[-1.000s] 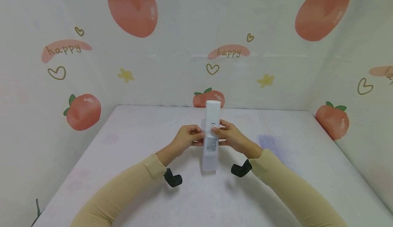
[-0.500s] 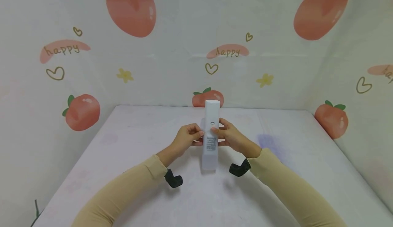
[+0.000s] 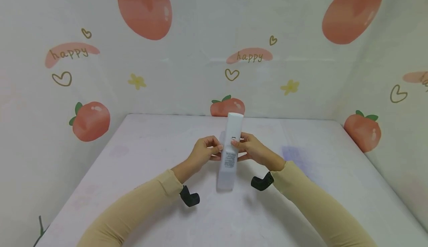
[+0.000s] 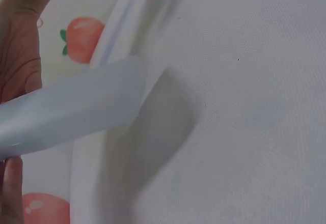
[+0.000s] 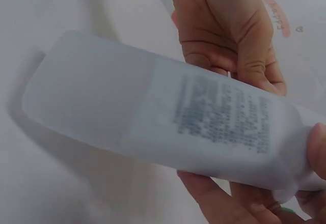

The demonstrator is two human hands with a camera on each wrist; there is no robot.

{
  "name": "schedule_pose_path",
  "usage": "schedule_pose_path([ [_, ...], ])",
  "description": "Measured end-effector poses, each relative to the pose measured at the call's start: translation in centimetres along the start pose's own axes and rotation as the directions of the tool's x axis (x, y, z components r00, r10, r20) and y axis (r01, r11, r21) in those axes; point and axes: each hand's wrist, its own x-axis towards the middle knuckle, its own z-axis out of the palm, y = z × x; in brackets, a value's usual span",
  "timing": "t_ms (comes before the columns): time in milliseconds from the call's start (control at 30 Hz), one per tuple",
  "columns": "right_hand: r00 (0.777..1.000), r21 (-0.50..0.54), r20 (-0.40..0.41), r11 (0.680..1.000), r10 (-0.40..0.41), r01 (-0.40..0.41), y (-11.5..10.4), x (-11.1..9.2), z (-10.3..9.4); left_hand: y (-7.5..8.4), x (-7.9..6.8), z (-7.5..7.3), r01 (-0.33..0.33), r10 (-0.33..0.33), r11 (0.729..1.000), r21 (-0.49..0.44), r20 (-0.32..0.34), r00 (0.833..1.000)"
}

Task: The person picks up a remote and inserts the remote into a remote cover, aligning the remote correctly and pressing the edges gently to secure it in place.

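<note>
A long white device (image 3: 233, 132) with a small dark slot and a printed label stands nearly upright in the head view, its top leaning slightly right. Its lower part sits in a frosted translucent sleeve (image 3: 227, 178). My left hand (image 3: 202, 151) pinches along the left side. My right hand (image 3: 255, 150) grips the right side, thumb on the front face and the other fingers partly hidden behind. In the right wrist view the blurred label (image 5: 221, 113) shows through the frosted end. The left wrist view has the smooth end (image 4: 86, 102) slanting in from the left.
A white table (image 3: 133, 135) lies beneath, with a faint purple stain (image 3: 295, 158) at the right. A white backdrop (image 3: 197, 54) printed with peaches, hearts and "happy" surrounds it. Black wrist cameras (image 3: 262, 182) hang under both forearms.
The device has tilted: its top has gone right and a little lower in view, its bottom slightly left. Both hands keep their hold in nearly the same place.
</note>
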Motion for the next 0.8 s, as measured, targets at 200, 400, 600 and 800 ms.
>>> schedule_pose_path([
  [200, 0.999, -0.054, 0.046, 0.998, 0.025, -0.022, -0.2, -0.4, -0.3, -0.3, -0.1, 0.4, -0.026, 0.026, 0.999, 0.033, -0.011, 1.000],
  [400, 0.997, -0.083, 0.067, 0.996, 0.038, -0.032, -0.8, -0.3, -0.8, 0.1, -0.1, 0.7, -0.033, 0.033, 0.999, -0.006, -0.027, 0.999],
  [600, 0.996, -0.103, 0.074, 0.994, 0.048, -0.040, -1.4, -0.3, -0.9, 0.6, 0.3, 0.8, -0.037, 0.036, 0.999, -0.026, -0.054, 0.998],
  [800, 0.994, -0.112, 0.092, 0.992, 0.060, -0.050, -1.6, -0.5, -1.0, 0.6, 0.6, 1.0, -0.020, 0.018, 0.999, -0.039, -0.061, 0.998],
])
